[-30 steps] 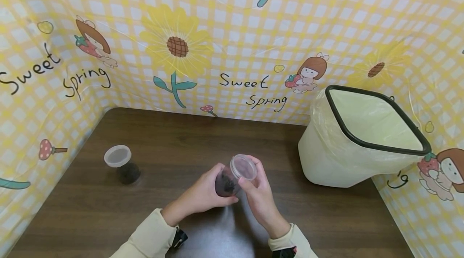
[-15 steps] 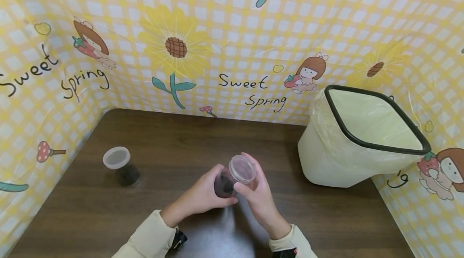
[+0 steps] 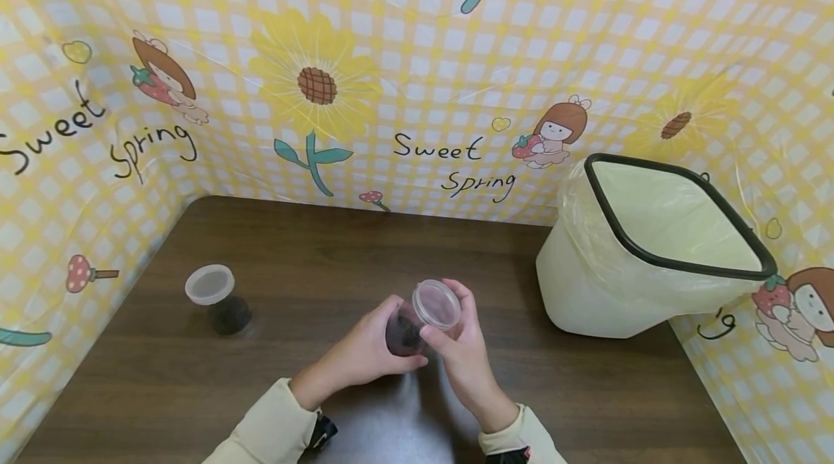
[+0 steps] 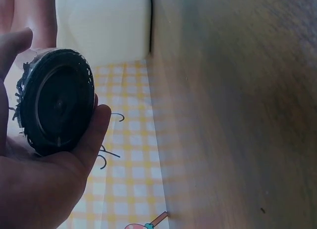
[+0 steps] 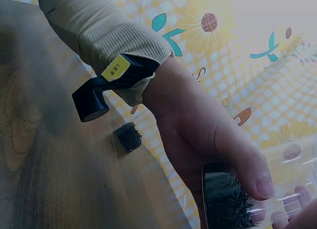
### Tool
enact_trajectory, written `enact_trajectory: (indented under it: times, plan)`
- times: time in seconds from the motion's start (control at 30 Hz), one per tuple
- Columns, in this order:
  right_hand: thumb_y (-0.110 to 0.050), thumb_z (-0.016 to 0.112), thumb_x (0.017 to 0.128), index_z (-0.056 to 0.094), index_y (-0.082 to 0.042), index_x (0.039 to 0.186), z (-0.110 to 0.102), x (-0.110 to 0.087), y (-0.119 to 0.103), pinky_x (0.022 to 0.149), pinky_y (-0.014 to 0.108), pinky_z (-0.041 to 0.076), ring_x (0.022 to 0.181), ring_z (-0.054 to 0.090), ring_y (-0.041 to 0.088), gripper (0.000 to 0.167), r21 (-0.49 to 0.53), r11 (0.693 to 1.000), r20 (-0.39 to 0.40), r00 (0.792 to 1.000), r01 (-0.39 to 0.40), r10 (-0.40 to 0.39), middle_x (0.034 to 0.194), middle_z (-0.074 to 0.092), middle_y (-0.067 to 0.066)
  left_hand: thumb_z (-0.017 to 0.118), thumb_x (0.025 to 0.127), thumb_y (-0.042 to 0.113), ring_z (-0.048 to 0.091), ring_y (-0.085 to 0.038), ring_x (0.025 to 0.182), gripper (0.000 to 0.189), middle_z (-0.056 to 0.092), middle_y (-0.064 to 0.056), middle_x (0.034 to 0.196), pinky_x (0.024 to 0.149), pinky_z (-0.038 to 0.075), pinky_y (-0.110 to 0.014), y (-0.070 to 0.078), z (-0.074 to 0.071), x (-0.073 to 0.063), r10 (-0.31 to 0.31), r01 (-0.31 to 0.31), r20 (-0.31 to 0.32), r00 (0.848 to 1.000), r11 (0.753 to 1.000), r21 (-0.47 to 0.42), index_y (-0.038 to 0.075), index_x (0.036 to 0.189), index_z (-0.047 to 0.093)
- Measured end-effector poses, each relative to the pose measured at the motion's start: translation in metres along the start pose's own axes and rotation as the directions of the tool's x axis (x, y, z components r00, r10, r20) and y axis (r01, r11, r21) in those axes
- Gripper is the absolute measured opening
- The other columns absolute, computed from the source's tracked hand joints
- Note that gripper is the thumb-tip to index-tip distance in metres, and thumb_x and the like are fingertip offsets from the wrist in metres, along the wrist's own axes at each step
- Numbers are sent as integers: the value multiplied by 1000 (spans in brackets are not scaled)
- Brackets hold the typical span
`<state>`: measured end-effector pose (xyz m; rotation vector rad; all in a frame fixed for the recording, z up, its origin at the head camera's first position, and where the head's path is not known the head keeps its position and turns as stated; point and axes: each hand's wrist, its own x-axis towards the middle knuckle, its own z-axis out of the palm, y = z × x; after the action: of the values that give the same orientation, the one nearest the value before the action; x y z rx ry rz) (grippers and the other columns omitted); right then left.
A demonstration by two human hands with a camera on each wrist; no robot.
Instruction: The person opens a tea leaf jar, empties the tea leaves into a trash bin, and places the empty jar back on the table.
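In the head view, my left hand (image 3: 361, 352) grips a clear plastic jar (image 3: 405, 332) around its lower body, tilted toward my right hand. Dark, shredded stuff (image 4: 58, 102) fills the bottom of this jar in the left wrist view, where its base faces the camera. At the top, my right hand (image 3: 470, 366) holds the translucent round lid (image 3: 436, 303), thumb on the near side and fingers on the far side. The lid sits on the jar's mouth. A similar lidded jar (image 3: 228, 313) with dark contents stands upright on the table to the left.
A white bin (image 3: 580, 283) with a black rim and a plastic liner stands at the right of the brown wooden table (image 3: 339, 254). Yellow checked cloth (image 3: 391, 73) with printed flowers and figures hangs around the back and sides.
Both hands keep nearly the same place on the jar and lid. The fingers of my right hand have shifted slightly on the lid.
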<state>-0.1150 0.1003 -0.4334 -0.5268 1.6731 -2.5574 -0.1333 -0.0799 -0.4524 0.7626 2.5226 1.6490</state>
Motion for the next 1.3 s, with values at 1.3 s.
enact_trajectory:
  times: [1.3]
  plan:
    - [-6, 62, 97, 34, 1, 151, -5, 1, -6, 108, 30, 40, 130, 47, 22, 61, 4, 1000, 92, 996, 4, -4, 142, 50, 9, 92, 73, 25, 60, -13, 98, 57, 63, 4, 107, 89, 50, -33, 0, 0, -1, 21, -21, -7, 1000, 1000, 7, 13, 115, 56]
